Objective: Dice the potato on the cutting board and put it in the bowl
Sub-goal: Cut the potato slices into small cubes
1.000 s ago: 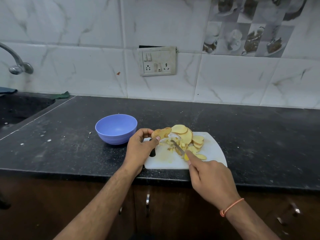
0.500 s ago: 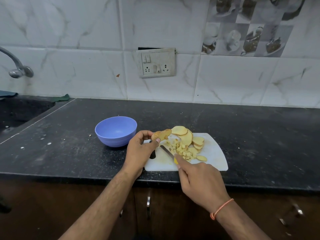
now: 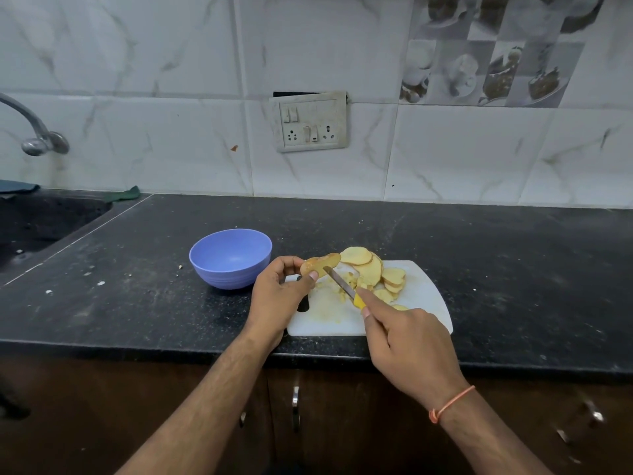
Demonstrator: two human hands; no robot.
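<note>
Potato work is part done: a fan of slices [image 3: 368,269] lies on the far half of the cutting board [image 3: 424,296], a few small cut bits [image 3: 346,284] sit near the board's middle, and the bowl [image 3: 230,258] just left of the board holds nothing that shows.

Your left hand [image 3: 277,296] pinches one skin-on slice [image 3: 320,264] between thumb and fingertips, raised above the board's left end. Your right hand [image 3: 407,341] is wrapped round the yellow handle of the knife [image 3: 340,281], forefinger stretched along it, and the blade tip rests against that raised slice.

Judgement: cutting in the air toward your thumb is the weak point here — lay the slice flat on the board first. Stack two or three slices, cut them into strips, then turn them and cut across for even cubes. Curl the left fingertips back from the blade. The board sits close to the table edge [image 3: 205,347]; press straight down so it does not slip — then sweep the cubes left into the bowl.
</note>
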